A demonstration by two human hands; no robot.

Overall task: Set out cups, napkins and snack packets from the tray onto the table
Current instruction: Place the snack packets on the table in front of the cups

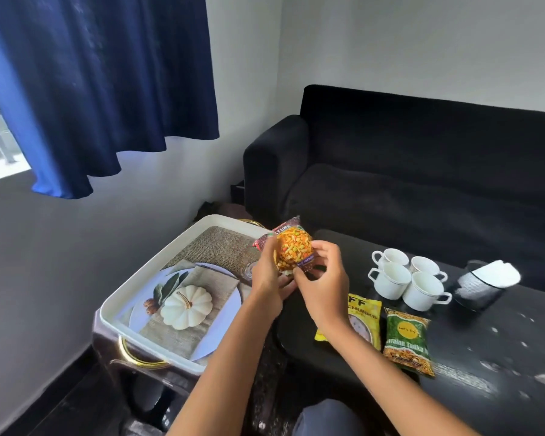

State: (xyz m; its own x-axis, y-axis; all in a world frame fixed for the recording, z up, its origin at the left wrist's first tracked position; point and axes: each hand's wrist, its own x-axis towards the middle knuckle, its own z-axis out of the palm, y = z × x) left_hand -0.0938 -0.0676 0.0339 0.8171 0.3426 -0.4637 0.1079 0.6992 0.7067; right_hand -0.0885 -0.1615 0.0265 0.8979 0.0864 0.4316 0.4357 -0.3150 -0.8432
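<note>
Both hands are holding one packet point(291, 248) up in the air, between the tray point(158, 269) and the table point(472, 350). Left hand point(269, 275) is wrapping its left side w/ fingers curled round, right hand point(323, 286) is pinching the lower right corner btwn thumb and fingers. Packet's long axis is running roughly 11 to 5 o'clock, top seal pointing up and away toward the sofa point(422, 171). It's crinkly glossy plastic, red/purple w/ an orange-yellow snack pic facing the cam.

Tray is sitting at 9 o'clock of the hands: white, rounded-rectangle, raised rim, gold handle point(140, 357) on the near end, printed w/ a pumpkin on burlap. Something small and glassy is sitting at its right edge, mostly hidden behind the left hand, can't tell what.

On the black scuffed table at 3 o'clock: four white cups point(406, 278) clustered, touching, handles sticking outward. Just right of them a dark holder w/ napkins point(488, 278) in it. At 5 o'clock two more packs are lying flat side by side: yellow pack point(364, 316), partly covered by the right wrist, and green pack point(406, 341), both lengthwise toward the cam.

Blue curtain point(107, 89) is hanging at 11 o'clock.
</note>
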